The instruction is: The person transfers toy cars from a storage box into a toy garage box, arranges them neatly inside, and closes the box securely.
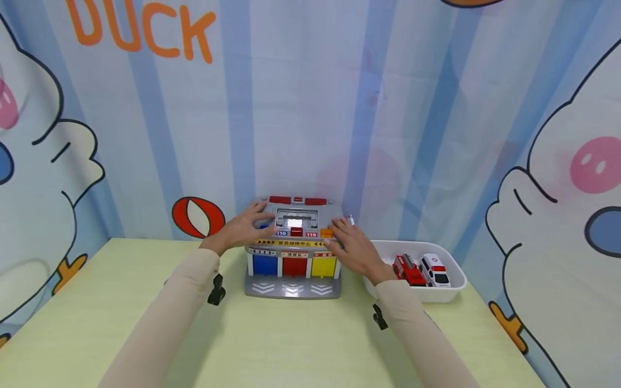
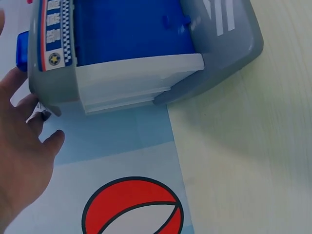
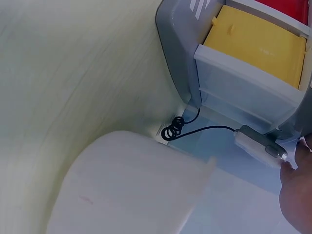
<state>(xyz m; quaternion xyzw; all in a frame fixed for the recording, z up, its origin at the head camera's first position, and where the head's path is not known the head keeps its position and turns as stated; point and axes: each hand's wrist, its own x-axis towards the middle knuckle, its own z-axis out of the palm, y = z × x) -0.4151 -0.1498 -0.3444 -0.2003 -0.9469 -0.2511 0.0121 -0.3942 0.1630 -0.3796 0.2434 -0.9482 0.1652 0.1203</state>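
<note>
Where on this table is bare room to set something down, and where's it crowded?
Bare table: left of the left sleeve; also between it and the right sleeve, in front of the toy station. Crowded: right of the station, at the white tray.

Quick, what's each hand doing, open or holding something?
Left hand: open, at the left side of the grey plastic toy garage with blue, red and yellow doors.
Right hand: open, at its right side.

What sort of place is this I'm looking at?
Probably a children's play area, perhaps a staged one: a cartoon-printed curtain with the word DUCK forms the backdrop, and there's a toy garage beside a white bin of toy vehicles.
</note>
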